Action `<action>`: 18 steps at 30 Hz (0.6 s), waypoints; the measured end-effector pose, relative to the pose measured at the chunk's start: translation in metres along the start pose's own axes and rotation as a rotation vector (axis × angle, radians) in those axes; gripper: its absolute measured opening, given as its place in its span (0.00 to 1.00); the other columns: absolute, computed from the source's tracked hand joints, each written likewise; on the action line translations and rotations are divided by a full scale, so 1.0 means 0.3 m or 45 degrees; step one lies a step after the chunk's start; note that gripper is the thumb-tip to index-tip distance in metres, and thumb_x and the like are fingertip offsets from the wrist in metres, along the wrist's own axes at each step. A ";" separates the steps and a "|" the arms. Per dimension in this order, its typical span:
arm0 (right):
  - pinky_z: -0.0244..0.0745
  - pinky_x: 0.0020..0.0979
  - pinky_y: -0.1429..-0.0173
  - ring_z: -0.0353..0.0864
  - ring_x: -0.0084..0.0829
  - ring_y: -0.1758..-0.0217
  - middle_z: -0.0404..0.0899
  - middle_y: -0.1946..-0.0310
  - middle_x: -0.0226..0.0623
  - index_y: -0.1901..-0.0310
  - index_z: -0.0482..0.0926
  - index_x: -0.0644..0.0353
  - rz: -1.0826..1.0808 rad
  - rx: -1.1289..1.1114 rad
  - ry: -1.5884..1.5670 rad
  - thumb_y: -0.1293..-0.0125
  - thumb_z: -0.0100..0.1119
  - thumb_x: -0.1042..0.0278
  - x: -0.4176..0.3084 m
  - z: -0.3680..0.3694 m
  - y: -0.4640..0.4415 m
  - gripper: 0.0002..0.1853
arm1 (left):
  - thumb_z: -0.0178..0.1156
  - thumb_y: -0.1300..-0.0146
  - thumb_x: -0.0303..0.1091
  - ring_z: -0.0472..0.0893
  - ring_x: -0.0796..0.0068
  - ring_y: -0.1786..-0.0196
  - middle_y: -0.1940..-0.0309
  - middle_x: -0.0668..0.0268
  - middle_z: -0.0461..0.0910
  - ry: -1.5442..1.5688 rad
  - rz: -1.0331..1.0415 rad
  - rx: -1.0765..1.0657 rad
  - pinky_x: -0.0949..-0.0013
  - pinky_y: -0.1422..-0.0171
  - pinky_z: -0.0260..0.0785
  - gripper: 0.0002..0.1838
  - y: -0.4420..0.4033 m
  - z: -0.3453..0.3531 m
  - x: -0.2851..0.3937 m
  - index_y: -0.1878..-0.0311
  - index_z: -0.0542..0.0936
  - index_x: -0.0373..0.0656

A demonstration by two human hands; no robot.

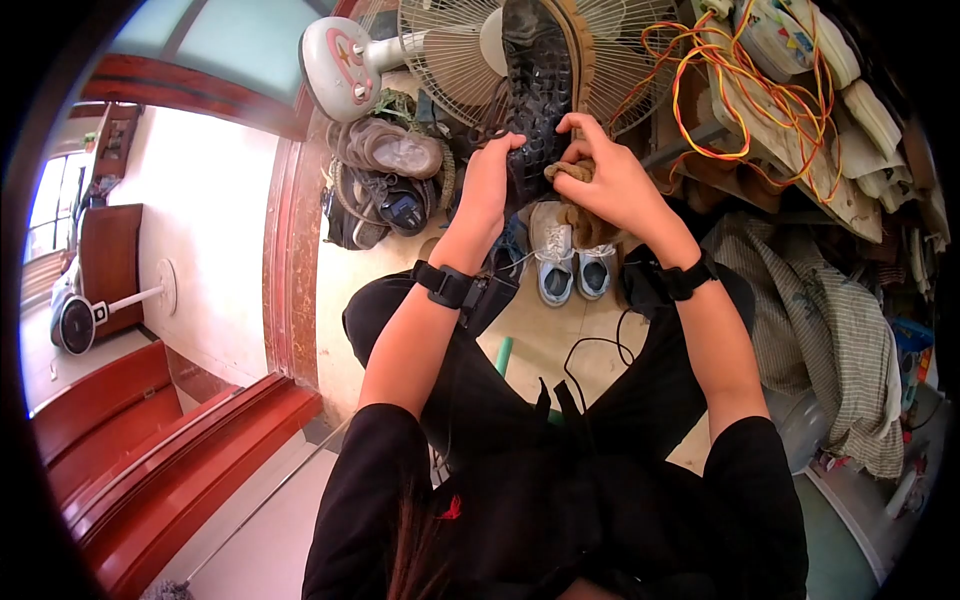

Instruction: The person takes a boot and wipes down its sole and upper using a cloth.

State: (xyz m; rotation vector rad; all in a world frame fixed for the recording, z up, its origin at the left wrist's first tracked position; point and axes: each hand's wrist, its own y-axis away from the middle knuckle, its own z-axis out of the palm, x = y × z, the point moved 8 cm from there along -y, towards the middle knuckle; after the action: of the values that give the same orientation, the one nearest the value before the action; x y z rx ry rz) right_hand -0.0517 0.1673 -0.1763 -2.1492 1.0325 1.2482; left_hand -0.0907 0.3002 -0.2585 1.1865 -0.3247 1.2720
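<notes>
Clock taken from the seated person's lap, twelve dead ahead. Black shoe (538, 95) at twelve, stood lengthwise before the wire cage of a fan (440, 65); upper dark, dimpled into small raised blocks, tan ribbed sole along its three-o'clock edge. Left hand (487, 187): thumb at the shoe's nine-o'clock side, other fingers largely hidden; I cannot tell how tightly they close. Right hand (618, 185): thumb and curled fingers pinch a crumpled brown cloth (570, 172) just by the shoe's lower three-o'clock side, index arched towards the upper. Printing: pink design with a star on the fan's rounded white base (340, 70), eleven o'clock; blue patch on a dark shoe (402, 208) in the heap there, any lettering too small to read. Pale blue lace-up sneakers (554, 270), white laces, on the floor at twelve, nearer the lap. One o'clock: red-and-yellow twisted cable (678, 95), loosely looped over a worn board (775, 135). Between two and three, draped striped fabric (800, 320), woven, deeply creased.
</notes>
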 end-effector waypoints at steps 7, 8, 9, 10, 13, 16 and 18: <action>0.73 0.35 0.59 0.80 0.41 0.68 0.81 0.71 0.44 0.48 0.65 0.61 0.022 0.000 -0.013 0.45 0.61 0.64 0.000 -0.006 0.000 0.25 | 0.52 0.35 0.43 0.77 0.74 0.52 0.56 0.64 0.79 -0.024 0.068 0.023 0.70 0.45 0.66 0.20 -0.005 -0.014 -0.004 0.53 0.80 0.34; 0.73 0.35 0.59 0.80 0.41 0.68 0.81 0.71 0.44 0.48 0.65 0.61 0.021 0.005 -0.016 0.46 0.61 0.64 0.001 -0.007 -0.001 0.25 | 0.52 0.35 0.43 0.77 0.74 0.52 0.56 0.64 0.79 -0.024 0.068 0.022 0.70 0.45 0.66 0.20 -0.003 -0.011 -0.004 0.53 0.80 0.34; 0.73 0.35 0.59 0.80 0.41 0.68 0.81 0.71 0.43 0.48 0.65 0.61 0.019 0.010 -0.019 0.46 0.61 0.64 0.001 -0.008 -0.002 0.24 | 0.52 0.35 0.43 0.77 0.74 0.53 0.56 0.64 0.79 -0.051 0.098 0.034 0.71 0.45 0.66 0.20 -0.001 -0.012 0.002 0.54 0.80 0.35; 0.73 0.35 0.59 0.80 0.41 0.68 0.81 0.71 0.43 0.48 0.65 0.61 0.019 0.011 -0.019 0.46 0.61 0.64 0.002 -0.008 -0.002 0.24 | 0.53 0.35 0.43 0.77 0.75 0.53 0.57 0.64 0.79 -0.077 0.128 0.046 0.71 0.46 0.66 0.20 0.000 -0.013 0.009 0.55 0.81 0.35; 0.73 0.34 0.59 0.79 0.40 0.68 0.81 0.71 0.43 0.49 0.65 0.61 0.029 0.009 -0.049 0.46 0.61 0.64 0.011 -0.006 -0.005 0.24 | 0.54 0.36 0.44 0.77 0.75 0.55 0.58 0.65 0.80 -0.066 0.062 0.049 0.71 0.48 0.66 0.19 -0.016 -0.027 -0.013 0.56 0.82 0.37; 0.73 0.34 0.59 0.79 0.40 0.69 0.81 0.71 0.43 0.49 0.65 0.61 0.032 0.010 -0.053 0.46 0.61 0.64 0.017 -0.005 -0.010 0.24 | 0.54 0.36 0.45 0.77 0.76 0.56 0.60 0.66 0.80 -0.057 0.061 0.038 0.72 0.49 0.67 0.19 -0.014 -0.026 -0.015 0.57 0.82 0.37; 0.73 0.34 0.59 0.79 0.39 0.69 0.81 0.72 0.42 0.49 0.65 0.61 0.044 0.001 -0.053 0.46 0.61 0.65 0.022 -0.004 -0.012 0.24 | 0.54 0.36 0.45 0.77 0.76 0.56 0.60 0.66 0.80 -0.068 0.074 0.049 0.72 0.49 0.67 0.19 -0.015 -0.028 -0.014 0.57 0.82 0.37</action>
State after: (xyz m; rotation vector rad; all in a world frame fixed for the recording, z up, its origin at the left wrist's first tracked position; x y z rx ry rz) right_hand -0.0461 0.1663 -0.1813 -2.1041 1.0562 1.3027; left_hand -0.0917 0.3055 -0.2675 1.2533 -0.3779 1.3035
